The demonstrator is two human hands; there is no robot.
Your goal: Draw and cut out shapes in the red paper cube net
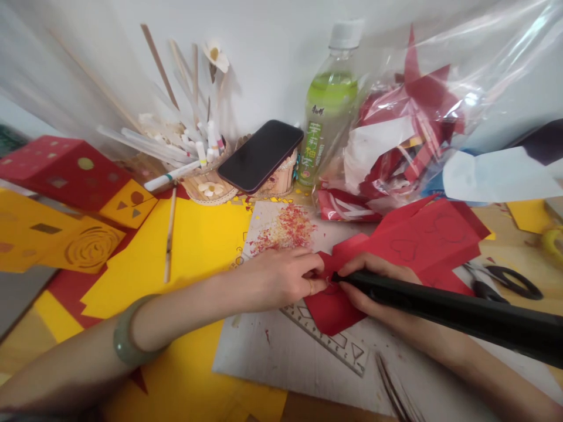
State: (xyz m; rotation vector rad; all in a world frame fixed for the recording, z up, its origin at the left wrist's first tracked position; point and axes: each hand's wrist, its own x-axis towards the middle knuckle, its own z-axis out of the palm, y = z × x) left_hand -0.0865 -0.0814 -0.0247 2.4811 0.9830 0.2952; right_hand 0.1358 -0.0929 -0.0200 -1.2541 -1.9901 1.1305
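Observation:
My left hand (288, 278) lies over a folded red paper piece (336, 310), its fingers curled and closed at the paper's upper left; what they pinch, if anything, is hidden. A long black pen-like tool (422, 308) runs from the right edge of the view to that paper. Its narrow tip sits between the thumb and forefinger of my right hand (378, 278), beside my left fingertips. Pencilled hearts show on a larger red paper piece (422, 234) behind my right hand. Under the smaller paper, a clear ruler (347, 351) rests on a greyish board (255, 363).
Red and yellow shavings (290, 228) lie on the board. Scissors (505, 284) and tweezers (391, 387) are at right. Behind stand a phone (264, 155), a drink bottle (332, 102) and a plastic bag of scraps (409, 135). Yellow paper (206, 234) and a red box (61, 170) are left.

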